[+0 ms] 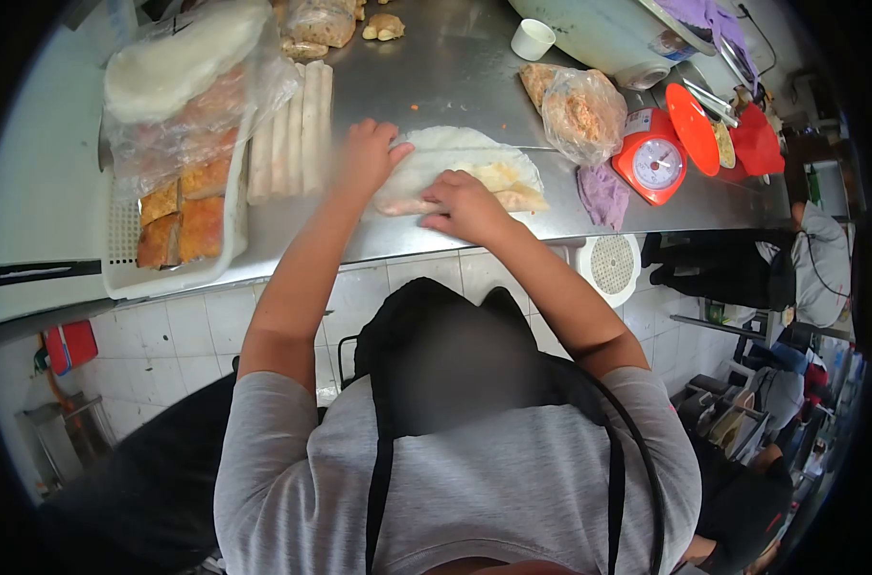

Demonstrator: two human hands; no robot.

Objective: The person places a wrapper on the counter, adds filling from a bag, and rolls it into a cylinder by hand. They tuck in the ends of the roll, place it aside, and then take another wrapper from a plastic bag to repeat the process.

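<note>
A round, thin, whitish wrapper sheet (474,144) lies on the steel counter with its near side folded over a pale filling. My left hand (367,155) rests at the sheet's left edge, thumb held away from the other fingers and nothing visible between them. Over the folded near part lies my right hand (465,206), its thumb and fingers closed around the wrapper. Left of my left hand, several long white rolls (290,144) lie side by side.
At left, a white basket (239,225) holds browned square pieces (201,228) beneath a plastic bag with a stack of white sheets (182,57). Right, there are a bag of orange-flecked filling (581,117), a red scale (654,163), a purple cloth (604,195) and a white cup (533,39).
</note>
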